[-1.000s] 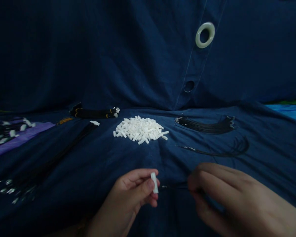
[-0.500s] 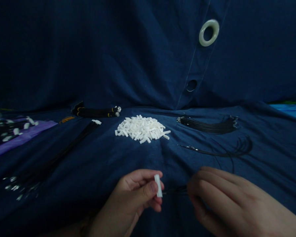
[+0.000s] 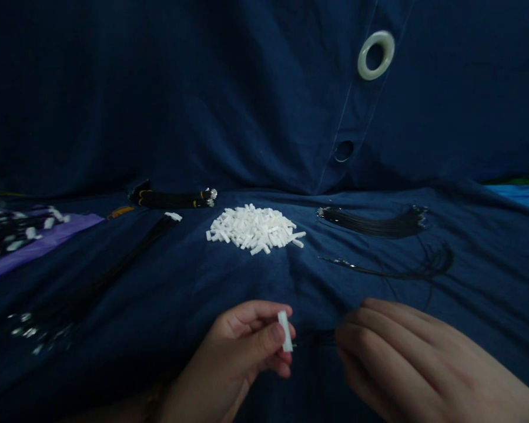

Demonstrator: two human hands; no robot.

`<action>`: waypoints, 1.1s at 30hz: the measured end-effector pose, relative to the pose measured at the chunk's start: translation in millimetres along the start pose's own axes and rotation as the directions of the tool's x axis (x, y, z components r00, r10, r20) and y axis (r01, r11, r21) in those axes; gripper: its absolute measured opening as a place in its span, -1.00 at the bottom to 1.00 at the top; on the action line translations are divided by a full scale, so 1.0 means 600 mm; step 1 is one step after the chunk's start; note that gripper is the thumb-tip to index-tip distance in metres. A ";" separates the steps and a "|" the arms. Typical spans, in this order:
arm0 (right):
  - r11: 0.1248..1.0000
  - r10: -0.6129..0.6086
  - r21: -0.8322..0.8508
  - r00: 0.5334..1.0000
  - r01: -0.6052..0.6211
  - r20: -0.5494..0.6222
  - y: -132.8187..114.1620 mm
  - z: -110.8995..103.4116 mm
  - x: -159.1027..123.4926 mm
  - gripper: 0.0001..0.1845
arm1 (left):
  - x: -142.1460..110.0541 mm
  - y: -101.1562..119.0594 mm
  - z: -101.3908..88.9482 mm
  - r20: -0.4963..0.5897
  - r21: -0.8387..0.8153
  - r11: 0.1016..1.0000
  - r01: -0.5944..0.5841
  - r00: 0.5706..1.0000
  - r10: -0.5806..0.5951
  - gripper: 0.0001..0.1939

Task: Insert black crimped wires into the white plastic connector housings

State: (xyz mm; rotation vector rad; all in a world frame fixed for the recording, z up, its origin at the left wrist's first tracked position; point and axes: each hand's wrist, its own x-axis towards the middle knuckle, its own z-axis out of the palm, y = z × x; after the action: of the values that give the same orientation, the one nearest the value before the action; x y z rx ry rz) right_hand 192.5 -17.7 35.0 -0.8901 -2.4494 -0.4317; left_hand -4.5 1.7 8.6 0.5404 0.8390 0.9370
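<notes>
White connector (image 3: 284, 331) pinched upright in the left hand (image 3: 242, 352) grip; right hand (image 3: 405, 364) grip closed on thin black wire (image 3: 315, 339) just beside it.

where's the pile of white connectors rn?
Head view, centre: the pile of white connectors lies on the blue cloth, between the banded black bundle to its left and the black wires to its right.

The left hand (image 3: 242, 352) and the right hand (image 3: 405, 364) are both bare. No gloves, rings or watch show. No sleeve shows at either wrist.
</notes>
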 end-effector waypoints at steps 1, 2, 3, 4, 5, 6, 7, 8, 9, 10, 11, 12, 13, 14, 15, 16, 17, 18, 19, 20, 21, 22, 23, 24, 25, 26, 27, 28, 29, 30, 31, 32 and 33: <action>1.000 0.001 0.003 1.000 -0.001 0.009 -0.001 0.001 0.001 -0.64 | -0.001 -0.001 -0.001 0.003 0.008 1.000 0.001 1.000 -0.001 -0.72; 1.000 0.000 0.007 1.000 0.000 0.013 -0.001 0.003 0.001 -0.63 | -0.001 -0.002 -0.001 0.013 0.013 1.000 0.005 1.000 -0.005 -0.73; 1.000 -0.004 0.017 1.000 0.003 0.025 -0.002 0.005 0.001 -0.62 | -0.002 -0.004 -0.002 0.022 0.014 1.000 0.006 1.000 -0.007 -0.74; 1.000 -0.007 0.024 1.000 0.007 0.024 -0.002 0.007 0.001 -0.61 | -0.002 -0.005 -0.002 0.033 0.012 1.000 0.006 0.999 -0.006 -0.75; 0.999 -0.009 0.034 0.999 0.008 0.033 -0.003 0.010 0.001 -0.61 | -0.002 -0.005 -0.003 0.042 0.009 1.000 0.008 0.999 -0.008 -0.76; 0.999 -0.005 0.040 0.999 0.003 0.040 -0.003 0.012 0.001 -0.60 | -0.002 -0.006 -0.003 0.046 0.010 1.000 0.011 0.999 -0.011 -0.76; 0.999 -0.001 0.046 0.999 -0.001 0.050 -0.004 0.014 0.000 -0.60 | -0.001 -0.006 -0.003 0.047 0.008 1.000 0.010 0.999 -0.010 -0.76; 0.999 0.004 0.052 0.998 -0.007 0.057 -0.005 0.016 0.000 -0.58 | 0.000 -0.006 -0.003 0.043 0.010 1.000 0.008 0.999 -0.009 -0.76; 0.998 0.009 0.057 0.998 -0.012 0.060 -0.006 0.018 -0.001 -0.57 | 0.001 -0.005 -0.003 0.042 0.016 1.000 0.009 0.999 -0.010 -0.76; 0.998 0.009 0.065 0.998 -0.013 0.061 -0.007 0.020 -0.001 -0.55 | 0.002 -0.005 -0.004 0.046 0.026 1.000 0.012 0.999 -0.013 -0.76; 0.997 0.008 0.075 0.998 -0.013 0.066 -0.008 0.022 -0.001 -0.53 | 0.002 -0.005 -0.004 0.047 0.037 0.999 0.012 0.999 -0.014 -0.76; 0.997 0.009 0.081 0.998 -0.014 0.057 -0.009 0.024 -0.001 -0.51 | 0.003 -0.005 -0.005 0.052 0.047 0.999 0.014 0.998 -0.017 -0.76; 0.996 0.010 0.087 0.999 -0.015 0.052 -0.010 0.025 -0.001 -0.51 | 0.003 -0.005 -0.005 0.052 0.054 0.998 0.017 0.998 -0.020 -0.75; 0.996 0.016 0.090 0.999 -0.020 0.050 -0.011 0.026 -0.001 -0.50 | 0.002 -0.006 -0.006 0.059 0.064 0.998 0.018 0.998 -0.022 -0.75; 0.995 0.019 0.096 0.998 -0.024 0.055 -0.011 0.026 -0.001 -0.51 | 0.002 -0.006 -0.007 0.068 0.069 0.997 0.017 0.997 -0.022 -0.74; 0.995 0.023 0.100 0.998 -0.028 0.054 -0.012 0.027 -0.001 -0.51 | 0.001 -0.007 -0.007 0.078 0.071 0.997 0.016 0.997 -0.021 -0.74; 0.994 0.021 0.104 0.999 -0.026 0.049 -0.012 0.027 -0.002 -0.51 | 0.001 -0.008 -0.007 0.088 0.072 0.997 0.016 0.996 -0.022 -0.74; 0.994 0.019 0.102 0.999 -0.024 0.046 -0.012 0.028 -0.002 -0.52 | 0.000 -0.009 -0.008 0.095 0.075 0.997 0.013 0.995 -0.020 -0.75; 0.995 0.021 0.097 0.999 -0.023 0.028 -0.012 0.028 -0.003 -0.52 | 0.000 -0.009 -0.007 0.103 0.077 0.997 0.009 0.994 -0.017 -0.77; 0.996 0.022 0.091 1.000 -0.024 0.014 -0.012 0.029 -0.004 -0.52 | 0.000 -0.010 -0.007 0.107 0.079 0.997 0.007 0.994 -0.015 -0.78; 0.996 0.019 0.085 1.000 -0.019 0.001 -0.012 0.029 -0.004 -0.52 | 0.001 -0.010 -0.007 0.108 0.080 0.997 0.005 0.994 -0.014 -0.78; 0.996 0.018 0.083 1.000 -0.018 0.001 -0.012 0.029 -0.004 -0.53 | 0.001 -0.010 -0.006 0.112 0.083 0.997 0.002 0.994 -0.011 -0.77; 0.996 0.018 0.084 1.000 -0.019 0.007 -0.012 0.029 -0.004 -0.54 | 0.002 -0.010 -0.005 0.115 0.084 0.996 0.006 0.993 -0.015 -0.76; 0.996 0.016 0.089 1.000 -0.018 0.014 -0.012 0.027 -0.002 -0.56 | 0.002 -0.009 -0.004 0.105 0.080 0.997 0.010 0.994 -0.018 -0.75; 0.995 0.012 0.097 1.000 -0.015 0.028 -0.012 0.025 -0.001 -0.58 | 0.002 -0.008 -0.003 0.093 0.076 0.997 0.017 0.995 -0.024 -0.73; 0.994 0.017 0.107 0.999 -0.022 0.048 -0.011 0.021 0.001 -0.60 | 0.002 -0.007 -0.002 0.077 0.074 0.997 0.023 0.997 -0.028 -0.72; 0.992 0.026 0.122 0.998 -0.034 0.065 -0.010 0.016 0.003 -0.63 | 0.002 -0.005 0.000 0.059 0.069 0.997 0.030 0.998 -0.034 -0.70; 0.988 0.046 0.144 0.993 -0.062 0.107 -0.007 0.010 0.004 -0.67 | 0.001 -0.003 0.001 0.040 0.069 0.997 0.037 0.998 -0.039 -0.68; 0.981 0.070 0.170 0.985 -0.097 0.159 -0.003 0.004 0.005 -0.72 | 0.001 -0.002 0.002 0.018 0.074 0.996 0.041 0.999 -0.042 -0.66; 0.971 0.102 0.191 0.970 -0.145 0.221 0.002 -0.004 0.006 -0.77 | 0.002 0.000 0.003 0.001 0.085 0.995 0.049 0.999 -0.049 -0.64; 0.959 0.138 0.200 0.945 -0.203 0.297 0.010 -0.011 0.005 -0.79 | 0.002 0.001 0.002 -0.010 0.100 0.993 0.064 0.998 -0.063 -0.61; 0.947 0.170 0.190 0.908 -0.258 0.383 0.019 -0.019 0.003 -0.81 | 0.004 0.002 0.002 -0.024 0.114 0.990 0.081 0.997 -0.078 -0.58; 0.939 0.199 0.157 0.855 -0.307 0.479 0.031 -0.026 0.000 -0.82 | 0.005 0.002 0.001 -0.036 0.129 0.987 0.097 0.995 -0.093 -0.56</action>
State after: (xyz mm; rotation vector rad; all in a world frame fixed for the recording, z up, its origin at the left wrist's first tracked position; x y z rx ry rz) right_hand 210.3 -11.0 50.3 -1.3121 -2.6621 0.1816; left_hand -3.7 5.0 8.4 0.5952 0.9497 0.8082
